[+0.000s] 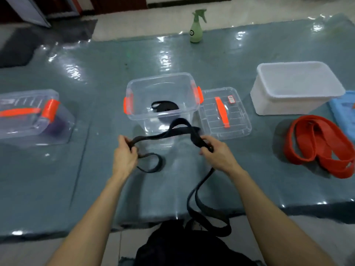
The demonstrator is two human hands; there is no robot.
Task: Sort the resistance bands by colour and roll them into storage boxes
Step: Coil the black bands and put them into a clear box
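A long black resistance band [199, 200] stretches between my hands above the mat. My left hand [124, 156] grips one end, and a small loop hangs below it. My right hand [215, 152] grips the band further along; the rest trails down toward my lap. Just beyond my hands stands an open clear box [134, 87] with orange latches, holding a rolled black band [165, 106]. A pile of red bands [318, 144] lies on the mat at the right.
The clear box's lid [238, 120] lies to its right. A closed clear box [28, 114] with something purple inside sits at the left. A white tub [295, 87] and a blue lid [343, 110] stand at the right. A green spray bottle [196, 25] is at the mat's far edge.
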